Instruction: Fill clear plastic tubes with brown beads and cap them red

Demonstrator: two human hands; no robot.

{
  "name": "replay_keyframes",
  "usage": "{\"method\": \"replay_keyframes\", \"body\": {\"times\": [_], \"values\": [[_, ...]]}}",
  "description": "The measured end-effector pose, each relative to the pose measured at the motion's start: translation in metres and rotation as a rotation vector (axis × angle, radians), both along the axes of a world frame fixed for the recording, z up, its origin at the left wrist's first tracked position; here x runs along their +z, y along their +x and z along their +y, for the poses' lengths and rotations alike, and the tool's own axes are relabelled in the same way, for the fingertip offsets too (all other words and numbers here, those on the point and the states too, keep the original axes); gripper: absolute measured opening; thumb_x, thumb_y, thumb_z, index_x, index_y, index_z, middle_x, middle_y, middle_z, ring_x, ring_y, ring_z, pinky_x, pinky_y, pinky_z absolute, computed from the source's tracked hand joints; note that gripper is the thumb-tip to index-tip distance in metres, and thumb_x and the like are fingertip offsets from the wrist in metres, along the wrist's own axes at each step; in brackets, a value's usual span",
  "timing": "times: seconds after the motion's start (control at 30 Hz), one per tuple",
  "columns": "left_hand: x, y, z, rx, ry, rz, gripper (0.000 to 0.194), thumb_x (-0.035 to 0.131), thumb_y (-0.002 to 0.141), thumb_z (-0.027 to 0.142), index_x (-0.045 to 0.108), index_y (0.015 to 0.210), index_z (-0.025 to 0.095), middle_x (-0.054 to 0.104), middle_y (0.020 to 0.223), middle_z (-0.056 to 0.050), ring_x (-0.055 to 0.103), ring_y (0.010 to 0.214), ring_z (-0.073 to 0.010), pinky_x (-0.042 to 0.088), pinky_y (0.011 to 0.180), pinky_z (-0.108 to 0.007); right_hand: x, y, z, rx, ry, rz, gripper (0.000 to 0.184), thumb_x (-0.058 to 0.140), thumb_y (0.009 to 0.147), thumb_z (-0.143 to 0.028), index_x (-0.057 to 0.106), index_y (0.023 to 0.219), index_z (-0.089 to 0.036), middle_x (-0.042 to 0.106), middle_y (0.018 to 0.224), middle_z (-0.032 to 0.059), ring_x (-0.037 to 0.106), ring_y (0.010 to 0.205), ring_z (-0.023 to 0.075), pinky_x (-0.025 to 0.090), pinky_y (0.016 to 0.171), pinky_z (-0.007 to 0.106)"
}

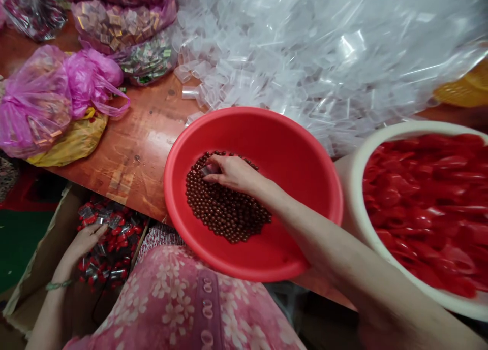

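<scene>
My right hand (238, 175) reaches into a red plastic basin (301, 152). Its thumb and fingers pinch a small clear plastic tube (208, 170), dipped among small round brown beads (224, 210) heaped at the basin's left side. My left hand (86, 242), with a green bracelet at the wrist, is down in a cardboard box (46, 251) at the lower left. Its fingers are stretched out over a pile of small clear containers with red parts (122, 243). I see nothing plainly gripped in that hand.
Clear plastic tubes (267, 75) spill from a large clear bag behind the basin. At right stands a white tub (356, 187) of red plastic pieces (430, 202). Pink bags (34, 96) lie on the wooden table (141, 136) at left. A yellow basket (465, 88) is at far right.
</scene>
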State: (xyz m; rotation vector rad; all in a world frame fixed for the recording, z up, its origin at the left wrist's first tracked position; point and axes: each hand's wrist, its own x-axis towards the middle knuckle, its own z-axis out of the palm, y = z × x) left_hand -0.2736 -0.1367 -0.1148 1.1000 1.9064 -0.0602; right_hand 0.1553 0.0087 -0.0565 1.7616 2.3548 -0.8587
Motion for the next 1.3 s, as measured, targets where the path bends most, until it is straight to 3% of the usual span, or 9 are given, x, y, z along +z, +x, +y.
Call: {"method": "replay_keyframes", "body": {"times": [0.13,0.23,0.3,0.4,0.47,0.63,0.73,1.0,1.3], "values": [[-0.006,-0.005,-0.001,-0.039,-0.079,0.090,0.095,0.062,0.049,0.086,0.067,0.104,0.009,0.067,0.119,-0.027,0.054,0.124,-0.0511,0.038,0.106,-0.056,-0.002,0.006,0.002,-0.001,-0.005,0.036,0.039,0.072,0.080,-0.029,0.060,0.114,-0.016,0.072,0.093,0.0040,0.065,0.081,0.0171,0.045,0.071,0.026],[0.023,0.023,0.009,-0.148,-0.102,-0.086,0.082,0.057,0.064,0.082,0.068,0.108,0.014,0.070,0.119,-0.019,0.062,0.116,-0.0409,0.045,0.102,-0.048,0.003,0.013,0.001,0.024,0.076,-0.001,0.024,0.059,0.090,-0.031,0.063,0.107,-0.015,0.070,0.100,0.0092,0.062,0.092,0.0210,0.045,0.076,0.029],[0.050,0.051,0.020,-0.198,-0.052,-0.281,0.065,0.053,0.077,0.074,0.069,0.107,0.018,0.072,0.112,-0.012,0.065,0.105,-0.0321,0.049,0.095,-0.042,0.004,0.014,-0.002,0.084,0.188,-0.148,0.029,0.042,0.097,-0.026,0.064,0.108,-0.011,0.066,0.107,0.0171,0.058,0.102,0.0275,0.045,0.078,0.034],[0.083,0.098,0.039,-0.138,0.194,-0.462,0.053,0.051,0.088,0.062,0.065,0.115,0.018,0.069,0.095,-0.007,0.064,0.085,-0.0213,0.051,0.079,-0.033,-0.002,0.013,-0.010,0.201,0.252,-0.309,0.043,0.030,0.094,-0.010,0.056,0.127,-0.001,0.062,0.114,0.0254,0.055,0.103,0.0322,0.046,0.078,0.040],[0.091,0.128,0.051,-0.094,0.391,-0.549,0.050,0.058,0.088,0.054,0.059,0.122,0.018,0.066,0.097,-0.006,0.062,0.085,-0.0176,0.050,0.079,-0.030,-0.007,0.012,-0.013,0.233,0.219,-0.291,0.048,0.032,0.093,-0.009,0.048,0.136,0.004,0.061,0.118,0.0277,0.055,0.104,0.0328,0.046,0.083,0.042],[0.077,0.183,0.071,-0.034,0.535,-0.700,0.039,0.060,0.087,0.052,0.059,0.103,0.016,0.063,0.091,-0.005,0.059,0.080,-0.0161,0.050,0.076,-0.030,-0.008,0.019,-0.005,0.285,0.103,-0.201,0.039,0.051,0.093,-0.024,0.061,0.127,-0.010,0.066,0.118,0.0170,0.057,0.107,0.0285,0.046,0.093,0.037],[0.071,0.200,0.076,-0.027,0.652,-0.660,0.031,0.053,0.093,0.046,0.063,0.096,0.016,0.063,0.102,-0.008,0.060,0.095,-0.0188,0.048,0.089,-0.034,-0.003,0.028,0.004,0.313,0.009,-0.127,0.033,0.057,0.092,-0.033,0.066,0.121,-0.020,0.071,0.105,0.0085,0.062,0.097,0.0220,0.048,0.086,0.030],[0.068,0.206,0.079,0.009,0.720,-0.693,0.029,0.054,0.092,0.040,0.067,0.098,0.015,0.062,0.117,-0.011,0.059,0.108,-0.0213,0.046,0.100,-0.036,0.004,0.040,-0.002,0.435,-0.077,-0.029,0.038,0.040,0.100,-0.033,0.072,0.108,-0.015,0.068,0.105,0.0153,0.061,0.095,0.0232,0.046,0.089,0.036],[0.066,0.206,0.081,-0.020,0.746,-0.705,0.028,0.053,0.093,0.041,0.066,0.097,0.016,0.062,0.117,-0.011,0.059,0.109,-0.0212,0.046,0.101,-0.038,0.009,0.032,-0.018,0.320,-0.079,-0.217,0.029,0.070,0.083,-0.034,0.068,0.106,-0.015,0.064,0.101,0.0102,0.062,0.089,0.0213,0.047,0.077,0.031]]}}
